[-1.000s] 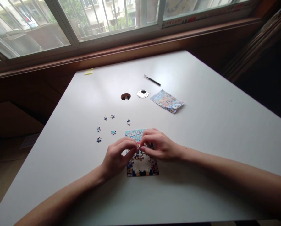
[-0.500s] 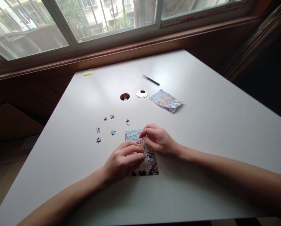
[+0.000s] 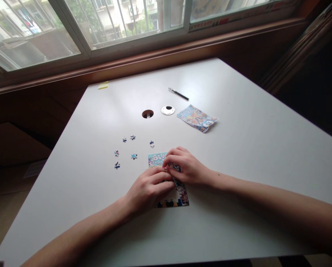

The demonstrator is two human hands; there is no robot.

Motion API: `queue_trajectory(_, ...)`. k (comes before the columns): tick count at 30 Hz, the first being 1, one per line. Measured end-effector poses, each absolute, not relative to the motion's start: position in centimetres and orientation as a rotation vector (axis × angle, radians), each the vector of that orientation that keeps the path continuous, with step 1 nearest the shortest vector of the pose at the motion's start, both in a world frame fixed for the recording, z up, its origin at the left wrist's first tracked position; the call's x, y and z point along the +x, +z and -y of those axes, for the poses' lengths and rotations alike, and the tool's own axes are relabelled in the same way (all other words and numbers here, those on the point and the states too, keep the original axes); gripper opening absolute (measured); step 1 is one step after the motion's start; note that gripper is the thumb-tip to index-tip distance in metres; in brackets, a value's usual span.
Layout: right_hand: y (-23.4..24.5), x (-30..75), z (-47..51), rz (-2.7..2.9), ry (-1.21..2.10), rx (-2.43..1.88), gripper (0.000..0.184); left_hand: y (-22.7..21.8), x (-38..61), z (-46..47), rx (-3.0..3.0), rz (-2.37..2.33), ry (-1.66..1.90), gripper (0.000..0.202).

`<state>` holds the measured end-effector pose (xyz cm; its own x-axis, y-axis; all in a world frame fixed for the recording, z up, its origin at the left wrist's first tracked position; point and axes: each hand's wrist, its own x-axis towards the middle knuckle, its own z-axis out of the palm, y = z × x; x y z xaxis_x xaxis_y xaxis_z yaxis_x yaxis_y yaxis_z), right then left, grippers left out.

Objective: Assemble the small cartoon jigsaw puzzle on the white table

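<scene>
A small colourful jigsaw puzzle [image 3: 175, 198] lies on the white table [image 3: 252, 148] in front of me, partly filled, with a white gap near its lower middle. My left hand [image 3: 148, 189] lies over its left half with the fingers stretched flat on the pieces. My right hand [image 3: 185, 167] rests on the upper right part, its fingers curled and the tips pressed down next to my left fingertips. What is under those tips is hidden. Several loose puzzle pieces [image 3: 134, 156] lie scattered to the upper left of the puzzle.
A printed packet [image 3: 197, 118] lies farther back on the right. Near it are a round cable hole [image 3: 147, 114], its loose cap [image 3: 168, 110] and a black pen [image 3: 178, 94]. A yellow note [image 3: 103, 85] sits at the far left corner, below the window.
Both hands held a small piece pinched above the puzzle. They have since come down onto it; my left hand has flattened over the pieces and my right fingertips press at the top.
</scene>
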<state>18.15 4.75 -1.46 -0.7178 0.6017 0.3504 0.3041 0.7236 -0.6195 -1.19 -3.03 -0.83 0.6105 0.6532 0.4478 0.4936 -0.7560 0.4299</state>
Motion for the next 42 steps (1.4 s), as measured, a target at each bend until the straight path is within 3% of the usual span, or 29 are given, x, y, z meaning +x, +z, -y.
queue_trajectory(19,-1.2,18.3,-4.7,2.400,0.743,-0.689,0.015,0.7,-1.2,3.8,2.853,-0.974,0.570,0.025)
queue_trajectory(29,0.4,19.0,-4.6,2.616,0.801,-0.510,0.046,0.2,-1.4,4.2,2.873,-0.960,0.659,0.021)
queue_trajectory(35,0.4,19.1,-4.6,2.646,0.795,-0.488,0.056,1.2,-2.2,3.7,2.637,-1.083,0.659,0.030)
queue_trajectory(38,0.4,19.1,-4.5,2.632,0.769,-0.489,0.064,2.0,-3.7,3.0,2.460,-1.204,0.768,0.024)
queue_trajectory(42,0.4,19.1,-4.3,2.636,0.763,-0.489,0.068,1.5,-4.6,3.3,2.546,-1.132,0.782,0.028)
